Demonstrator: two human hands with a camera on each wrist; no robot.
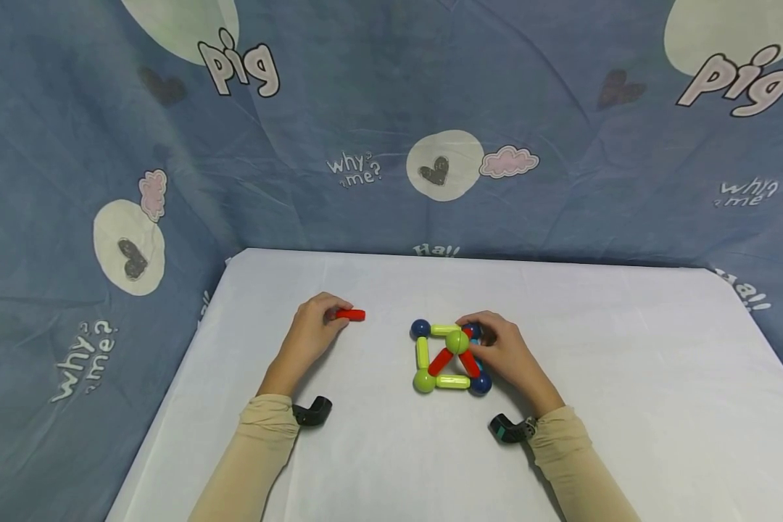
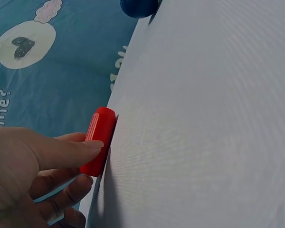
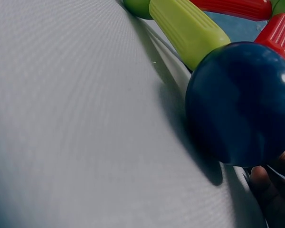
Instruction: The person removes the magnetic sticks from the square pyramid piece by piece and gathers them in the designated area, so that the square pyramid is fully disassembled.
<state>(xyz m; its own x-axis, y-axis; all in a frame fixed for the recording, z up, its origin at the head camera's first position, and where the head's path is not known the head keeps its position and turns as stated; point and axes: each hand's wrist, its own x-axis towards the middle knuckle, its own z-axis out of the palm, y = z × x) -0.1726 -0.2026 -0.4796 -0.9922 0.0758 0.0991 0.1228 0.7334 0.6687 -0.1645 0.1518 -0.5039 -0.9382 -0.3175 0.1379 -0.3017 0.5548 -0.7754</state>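
Observation:
My left hand pinches a short red rod between thumb and fingers, low over the table; in the left wrist view the ribbed red rod tilts upward. To its right stands a ball-and-rod toy frame: a square of yellow-green rods and a light blue one, with dark blue balls and a green ball at the corners. Red rods slope up to a raised green ball. My right hand holds the frame's right side, hiding part of it. A blue ball fills the right wrist view.
A white cloth covers the table. Behind it and at the left hangs a blue printed curtain. Black wrist cameras sit by both sleeves.

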